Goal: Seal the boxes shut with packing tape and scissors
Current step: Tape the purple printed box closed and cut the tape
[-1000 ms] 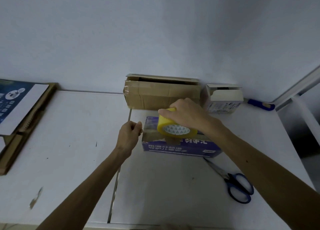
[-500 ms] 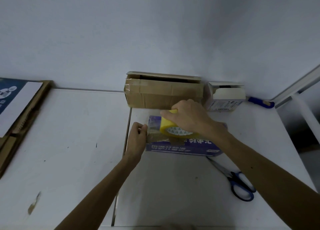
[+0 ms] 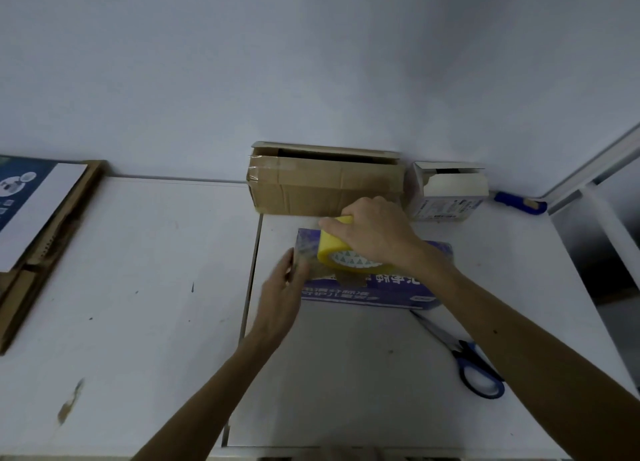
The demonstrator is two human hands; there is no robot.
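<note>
A purple box [image 3: 367,292] with white print lies on the white table [image 3: 346,374]. My right hand [image 3: 375,233] grips a yellow roll of packing tape [image 3: 341,252] on top of the box. A strip of clear tape runs from the roll to the box's left end. My left hand [image 3: 285,287] presses flat against that left end, blurred by motion. Blue-handled scissors [image 3: 474,368] lie on the table to the right of the box, partly under my right forearm.
A brown cardboard box [image 3: 325,186] with its top open stands against the wall behind. A small white box [image 3: 450,197] stands to its right, a blue-handled tool [image 3: 519,204] beyond. Flat cardboard and a printed sheet [image 3: 34,214] lie at the far left.
My left hand brought the tape end to the box's left end and now rubs down along it. My right hand keeps the roll on the box top.
</note>
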